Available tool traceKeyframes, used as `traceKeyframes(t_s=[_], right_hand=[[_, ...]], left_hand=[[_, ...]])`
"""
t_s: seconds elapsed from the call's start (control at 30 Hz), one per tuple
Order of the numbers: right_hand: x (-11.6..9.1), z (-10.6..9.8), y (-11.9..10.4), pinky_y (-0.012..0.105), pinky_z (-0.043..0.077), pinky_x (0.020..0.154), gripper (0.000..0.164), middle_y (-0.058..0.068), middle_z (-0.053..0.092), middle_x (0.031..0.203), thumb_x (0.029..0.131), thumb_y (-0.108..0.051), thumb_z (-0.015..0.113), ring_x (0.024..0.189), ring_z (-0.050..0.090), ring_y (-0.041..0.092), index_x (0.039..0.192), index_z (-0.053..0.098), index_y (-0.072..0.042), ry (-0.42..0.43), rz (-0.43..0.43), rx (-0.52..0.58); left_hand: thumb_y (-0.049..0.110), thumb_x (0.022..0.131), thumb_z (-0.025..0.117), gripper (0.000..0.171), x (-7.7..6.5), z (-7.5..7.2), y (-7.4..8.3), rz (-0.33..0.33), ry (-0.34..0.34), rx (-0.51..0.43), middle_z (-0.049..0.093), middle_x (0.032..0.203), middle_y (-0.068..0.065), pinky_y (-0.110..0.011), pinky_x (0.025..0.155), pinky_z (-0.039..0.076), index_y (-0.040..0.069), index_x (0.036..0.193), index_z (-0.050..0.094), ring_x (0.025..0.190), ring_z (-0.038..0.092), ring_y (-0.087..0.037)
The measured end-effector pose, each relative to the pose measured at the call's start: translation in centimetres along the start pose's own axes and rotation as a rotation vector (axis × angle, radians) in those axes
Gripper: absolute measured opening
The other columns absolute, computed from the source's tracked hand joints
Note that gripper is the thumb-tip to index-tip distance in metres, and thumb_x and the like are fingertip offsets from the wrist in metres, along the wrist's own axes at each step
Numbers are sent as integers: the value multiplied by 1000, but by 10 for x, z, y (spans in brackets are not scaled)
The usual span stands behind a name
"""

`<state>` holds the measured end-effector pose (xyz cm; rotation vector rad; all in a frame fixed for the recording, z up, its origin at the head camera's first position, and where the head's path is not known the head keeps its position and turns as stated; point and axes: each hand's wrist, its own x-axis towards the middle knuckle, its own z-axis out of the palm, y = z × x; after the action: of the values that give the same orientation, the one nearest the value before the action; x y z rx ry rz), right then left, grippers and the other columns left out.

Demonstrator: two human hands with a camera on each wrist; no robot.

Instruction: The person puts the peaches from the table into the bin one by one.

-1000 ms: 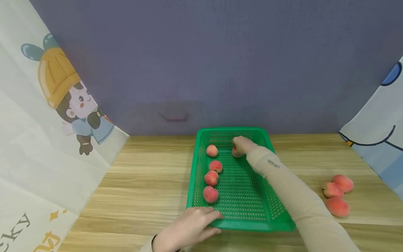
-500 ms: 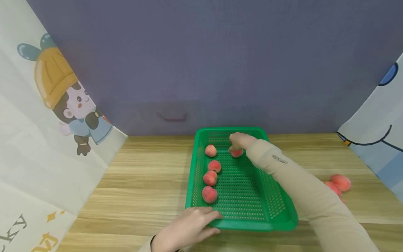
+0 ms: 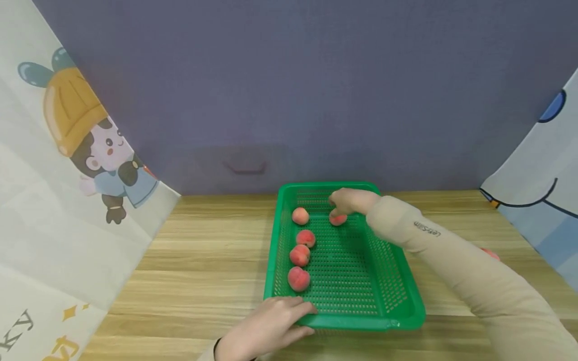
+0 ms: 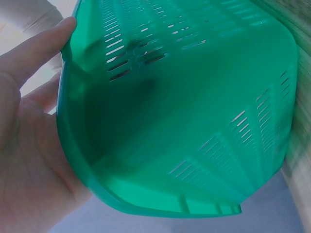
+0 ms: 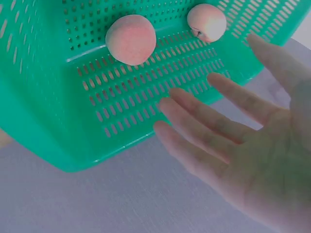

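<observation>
A green plastic basket [image 3: 345, 321] with slotted walls sits on the table. My left hand [image 3: 275, 321] grips its near rim at the left corner, fingers laid over the edge and thumb outside; in the left wrist view, the thumb [image 4: 43, 46] lies along the rim. Inside the basket, several peaches [image 3: 299, 279] form a column by the left wall, and another peach [image 3: 338, 219] rests at the back, right of the column. Just above that one is my right hand [image 3: 347, 200]. In the right wrist view its fingers [image 5: 204, 121] are spread, apart from the peach [image 5: 131, 40].
On the wooden table [image 3: 212, 250], right of the basket, part of a peach [image 3: 489, 254] shows from behind the right sleeve [image 3: 469, 265]. A dark grey-blue panel [image 3: 289, 100] rises behind the basket, with cartoon-printed sheets on both sides.
My right hand has let go of the peach at the basket's back and lifted off it. The right arm has swung outward, hiding most of the peaches on the table. My left hand stays put.
</observation>
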<state>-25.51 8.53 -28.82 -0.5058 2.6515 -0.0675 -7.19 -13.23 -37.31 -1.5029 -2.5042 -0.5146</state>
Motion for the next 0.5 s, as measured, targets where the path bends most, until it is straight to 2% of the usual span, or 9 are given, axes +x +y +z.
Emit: traceKeyframes(t_s=[0.23,0.33,0.5], right_hand=[[-13,0,3,45,37,92,47,19,38,133,90,-26,51,119,38,35,130,40,-1,-11,-50,-3],[-23,0,4,46,37,91,52,20,39,132,89,-31,52,118,38,36,130,40,-1,-5,-81,-1],[-42,2,6,47,36,93,55,23,41,130,89,-32,52,117,39,37,129,40,3,44,-163,-34]], left_hand=[[25,80,65,21,-1,1,0,6,8,1,57,79,10,-6,64,39,14,96,60,70,50,6],[25,80,65,21,-1,1,0,12,13,3,58,80,10,-6,64,39,14,97,60,71,50,5],[25,79,66,21,-1,2,-1,28,35,14,58,80,9,-7,64,40,14,96,60,71,52,4]])
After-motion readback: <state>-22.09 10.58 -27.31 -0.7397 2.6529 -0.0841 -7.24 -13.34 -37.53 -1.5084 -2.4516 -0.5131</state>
